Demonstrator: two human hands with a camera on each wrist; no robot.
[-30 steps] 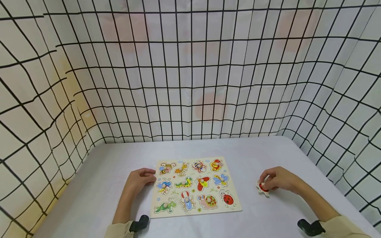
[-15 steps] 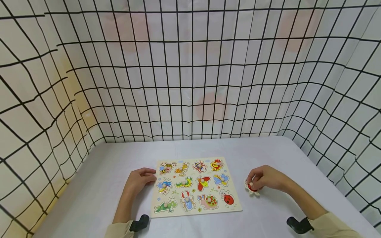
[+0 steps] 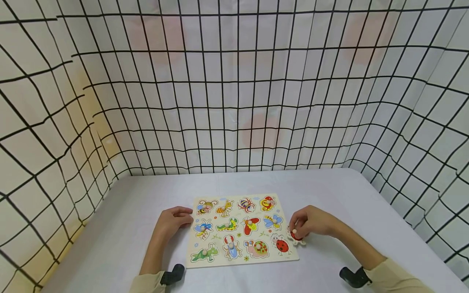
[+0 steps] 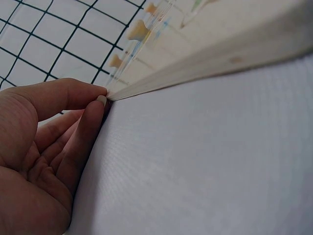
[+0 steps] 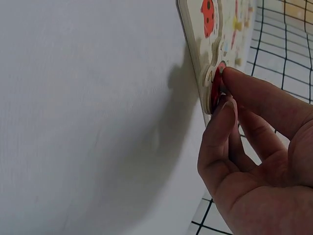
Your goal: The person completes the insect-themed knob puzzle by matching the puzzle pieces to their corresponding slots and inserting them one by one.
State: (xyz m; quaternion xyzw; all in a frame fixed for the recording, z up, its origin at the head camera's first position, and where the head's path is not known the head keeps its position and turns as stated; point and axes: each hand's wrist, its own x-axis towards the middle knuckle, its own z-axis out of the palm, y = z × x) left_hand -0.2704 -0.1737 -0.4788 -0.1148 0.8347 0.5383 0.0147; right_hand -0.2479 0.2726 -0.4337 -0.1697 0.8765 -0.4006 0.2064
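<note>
A cream wooden insect puzzle board (image 3: 220, 263) lies flat on the white table. My left hand (image 3: 174, 221) rests at its left side; in the left wrist view the finger and thumb tips touch the edge. At the board's right edge, my right hand (image 3: 316, 221) pinches a red bug-shaped puzzle piece (image 3: 296, 238) with a pale rim and a small knob. The right wrist view shows the piece tilted, overlapping the board's border, partly hidden by the fingers. Close by on the board is a red ladybug picture (image 3: 281, 245) with no knob showing.
Several knobbed insect pieces sit in the board, such as a snail (image 3: 259, 247), a blue beetle (image 3: 231, 246) and a green grasshopper (image 3: 204, 254). White walls with a black grid (image 3: 234, 108) enclose the table (image 3: 146, 191) at the back and sides.
My right hand has carried the red puzzle piece leftward across the table, from well right of the board to its right edge. The left hand and the board stay put.
</note>
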